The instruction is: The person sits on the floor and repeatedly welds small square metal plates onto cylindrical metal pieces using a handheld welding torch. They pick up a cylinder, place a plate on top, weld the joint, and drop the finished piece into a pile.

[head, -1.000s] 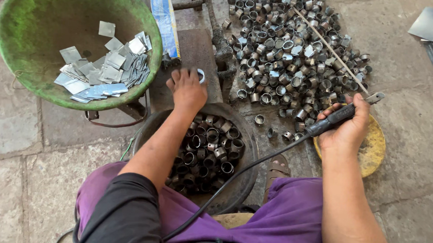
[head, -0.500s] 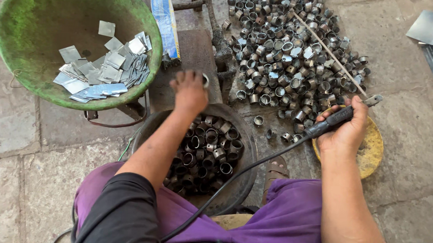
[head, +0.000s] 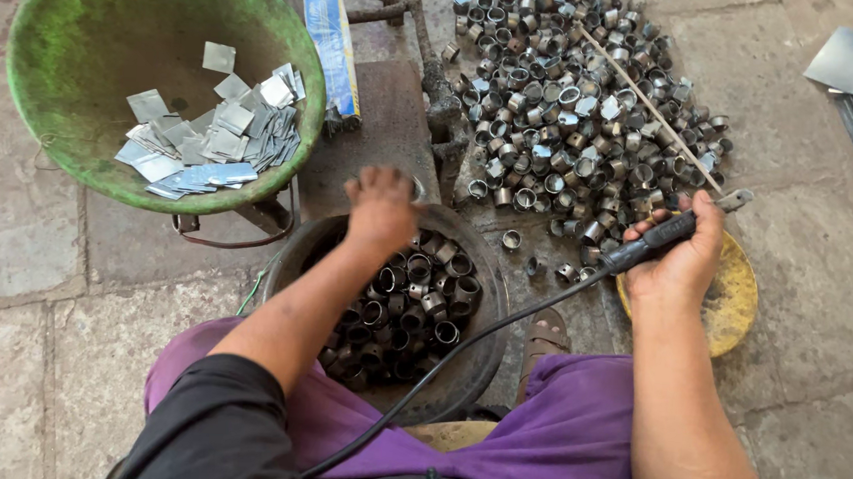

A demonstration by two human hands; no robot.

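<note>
Right grip (head: 677, 255) closed round black corded tool handle (head: 655, 239) | left grip (head: 381, 207) blurred, closure unclear, over bowl of metal rings (head: 413, 303) | rings small, stiff, light; pinched by rim

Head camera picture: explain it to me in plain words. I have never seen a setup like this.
The camera sits on a person's head and looks down at their own two bare hands. The left hand reaches over a dark tub full of short metal rings. The right hand grips a black corded tool with a long thin rod. A heap of rings lies on the stone floor ahead, and a green bowl holds flat metal squares.
</note>
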